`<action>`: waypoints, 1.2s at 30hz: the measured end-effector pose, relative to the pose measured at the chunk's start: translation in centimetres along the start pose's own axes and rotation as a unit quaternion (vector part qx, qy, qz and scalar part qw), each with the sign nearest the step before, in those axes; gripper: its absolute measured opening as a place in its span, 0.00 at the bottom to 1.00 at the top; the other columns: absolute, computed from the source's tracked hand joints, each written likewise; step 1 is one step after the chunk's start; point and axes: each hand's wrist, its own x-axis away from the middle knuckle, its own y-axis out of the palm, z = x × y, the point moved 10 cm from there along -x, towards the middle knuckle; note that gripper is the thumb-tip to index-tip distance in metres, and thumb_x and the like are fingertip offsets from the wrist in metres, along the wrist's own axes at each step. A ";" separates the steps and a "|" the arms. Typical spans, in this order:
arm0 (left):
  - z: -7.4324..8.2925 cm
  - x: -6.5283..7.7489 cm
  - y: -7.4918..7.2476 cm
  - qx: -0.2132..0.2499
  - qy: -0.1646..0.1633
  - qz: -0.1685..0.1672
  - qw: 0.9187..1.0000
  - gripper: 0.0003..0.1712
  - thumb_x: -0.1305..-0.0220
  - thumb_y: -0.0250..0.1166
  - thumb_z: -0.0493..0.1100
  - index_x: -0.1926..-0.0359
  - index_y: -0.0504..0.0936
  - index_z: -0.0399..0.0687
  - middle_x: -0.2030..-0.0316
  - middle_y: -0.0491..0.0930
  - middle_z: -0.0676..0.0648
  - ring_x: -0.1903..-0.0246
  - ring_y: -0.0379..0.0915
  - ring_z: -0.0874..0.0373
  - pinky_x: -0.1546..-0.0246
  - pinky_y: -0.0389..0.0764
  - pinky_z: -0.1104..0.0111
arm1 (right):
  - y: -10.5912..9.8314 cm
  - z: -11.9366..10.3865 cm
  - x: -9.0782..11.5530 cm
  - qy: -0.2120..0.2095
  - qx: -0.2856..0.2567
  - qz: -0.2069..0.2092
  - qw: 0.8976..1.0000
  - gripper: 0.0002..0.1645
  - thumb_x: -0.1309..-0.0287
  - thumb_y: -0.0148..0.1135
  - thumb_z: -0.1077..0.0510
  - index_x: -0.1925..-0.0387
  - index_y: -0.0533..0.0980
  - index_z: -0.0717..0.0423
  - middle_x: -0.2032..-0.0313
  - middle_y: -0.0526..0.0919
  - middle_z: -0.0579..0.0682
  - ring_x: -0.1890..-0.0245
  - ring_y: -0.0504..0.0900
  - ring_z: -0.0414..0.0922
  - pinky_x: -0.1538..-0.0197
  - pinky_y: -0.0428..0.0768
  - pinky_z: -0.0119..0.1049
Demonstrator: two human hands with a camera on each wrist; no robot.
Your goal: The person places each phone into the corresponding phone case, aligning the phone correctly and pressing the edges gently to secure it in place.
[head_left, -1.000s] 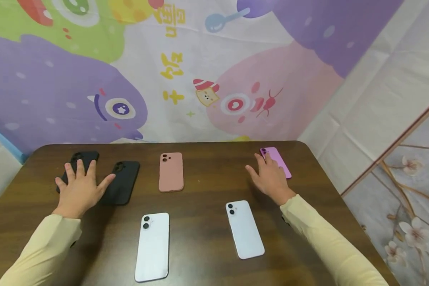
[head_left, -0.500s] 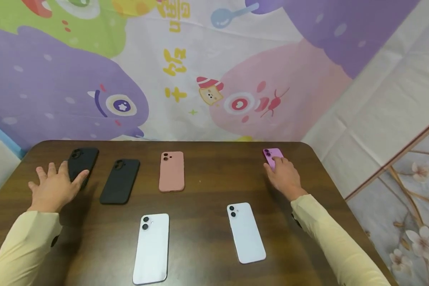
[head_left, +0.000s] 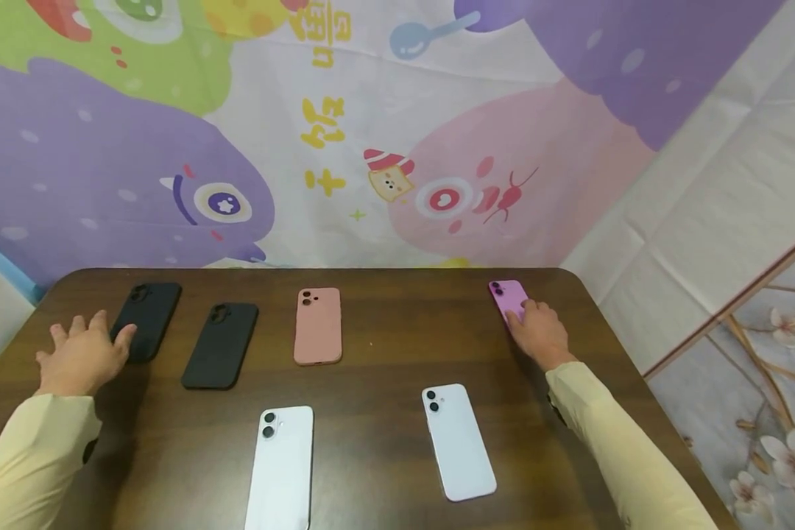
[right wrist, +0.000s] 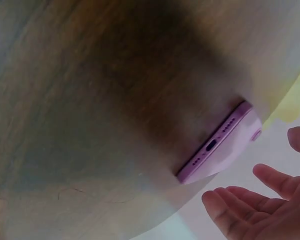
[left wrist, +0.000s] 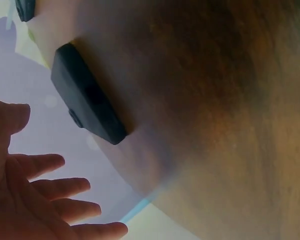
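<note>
Grips nothing w/ R hand [head_left: 541, 335], loose over near end of purple phone [head_left: 506, 294] — lies lengthwise away, slightly left. Nor w/ spread L hand [head_left: 82, 357], by leftmost black phone [head_left: 148, 320].

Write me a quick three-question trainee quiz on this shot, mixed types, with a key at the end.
1. Multiple choice: what colour is the phone nearest the right hand? a) pink b) black c) purple
2. True or false: the left hand is gripping a phone.
3. Fill the gap: ___ white phones lie on the table.

Key:
1. c: the purple phone is nearest.
2. False: its fingers are spread and it holds nothing.
3. Two: one is whole in the head view, the other is cut off by the bottom edge.
</note>
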 end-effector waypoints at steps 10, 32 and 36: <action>-1.0 -0.7 1.6 0.008 -0.012 -0.024 1.000 0.47 0.29 0.34 0.62 0.35 0.42 0.18 0.41 0.44 0.14 0.41 0.34 0.15 0.53 0.50 0.24 | 1.7 2.1 -0.6 0.037 0.007 -0.041 0.998 0.37 0.34 0.42 0.41 0.47 0.65 0.76 0.50 0.70 0.74 0.48 0.70 0.69 0.48 0.72 0.62; -1.3 -1.6 2.7 -0.014 0.001 -0.046 0.999 0.48 0.29 0.37 0.61 0.40 0.49 0.11 0.47 0.52 0.13 0.48 0.48 0.17 0.55 0.62 0.29 | 1.7 2.6 -2.3 0.073 0.011 -0.083 0.994 0.43 0.37 0.44 0.36 0.54 0.72 0.78 0.52 0.71 0.78 0.52 0.72 0.69 0.51 0.75 0.59; -1.0 -2.0 2.5 -0.018 0.011 -0.056 0.998 0.52 0.30 0.35 0.64 0.42 0.50 0.09 0.50 0.54 0.11 0.51 0.53 0.18 0.56 0.64 0.31 | 1.4 2.5 -2.7 0.077 0.013 -0.081 0.994 0.45 0.38 0.45 0.34 0.54 0.72 0.78 0.53 0.69 0.78 0.52 0.71 0.68 0.51 0.74 0.59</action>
